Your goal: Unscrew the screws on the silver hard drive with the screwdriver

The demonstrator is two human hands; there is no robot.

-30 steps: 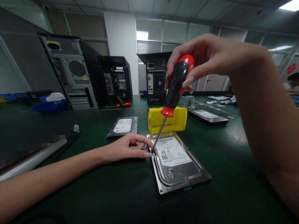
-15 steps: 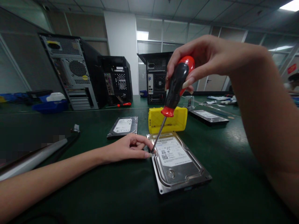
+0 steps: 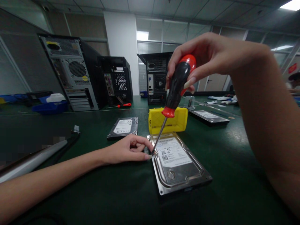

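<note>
A hard drive with a white label lies flat on the table before me. My right hand grips the red and black handle of a screwdriver from above. The tool leans, its metal shaft running down to the drive's left edge. At that tip, my left hand has thumb and index finger brought together in a pinch, touching the drive's edge. What lies between these fingertips is too small to make out. Right behind the drive stands a yellow plastic bin.
A second hard drive lies left of the bin, a third to the right. Computer cases stand at the back. Another screwdriver and a blue tray lie on the left, with a cable nearer.
The screwdriver's handle has turned or shifted very slightly in my right hand. My left hand and the drive stay practically where they were.
</note>
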